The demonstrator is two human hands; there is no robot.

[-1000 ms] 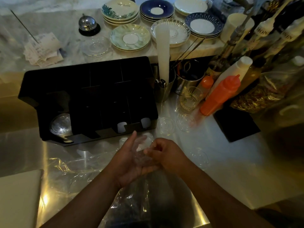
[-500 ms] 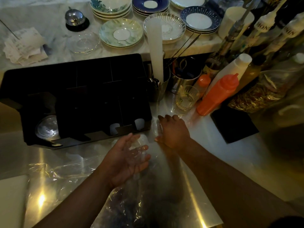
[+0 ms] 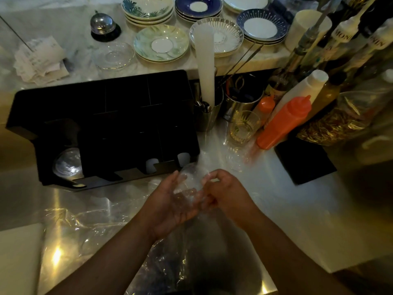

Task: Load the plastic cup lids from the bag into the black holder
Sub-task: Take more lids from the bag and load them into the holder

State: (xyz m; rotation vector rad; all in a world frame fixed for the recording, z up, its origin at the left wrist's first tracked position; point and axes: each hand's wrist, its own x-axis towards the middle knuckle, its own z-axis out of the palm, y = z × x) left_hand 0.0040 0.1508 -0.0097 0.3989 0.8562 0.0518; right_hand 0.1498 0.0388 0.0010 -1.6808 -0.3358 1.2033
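Both hands are meeting over the steel tabletop [image 3: 287, 220], just in front of the black holder [image 3: 102, 128]. The left hand [image 3: 170, 205] is cupping a small stack of clear lids [image 3: 189, 186], grip loosely curled around them; the right hand [image 3: 225, 194] is pinching the stack's edge. The bag [image 3: 89, 226] is lying crumpled below. Gathering, by the look of it; next they'll need squaring up and sliding into an open slot.
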